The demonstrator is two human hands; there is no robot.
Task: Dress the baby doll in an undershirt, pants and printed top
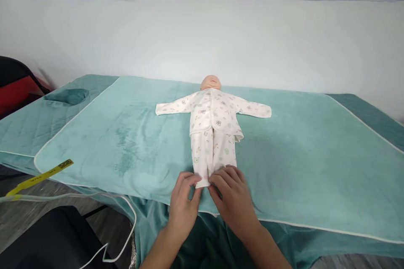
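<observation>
A baby doll (pixel 211 82) lies on its back on a teal blanket (pixel 126 138), arms spread, dressed in a white printed shirt (pixel 213 111) and matching trousers (pixel 213 151). Both my hands are at the trouser cuffs by the blanket's near edge. My left hand (pixel 183 206) pinches the left cuff with fingers closed on the fabric. My right hand (pixel 232 199) covers the right cuff, its fingers curled down onto the cloth.
The blanket covers a padded table with a darker quilted cover (pixel 28 122) and a small teal cushion (pixel 67 96) at the far left. A yellow tape (pixel 41 175) and a white cable (pixel 126 214) hang at the near left. A white wall stands behind.
</observation>
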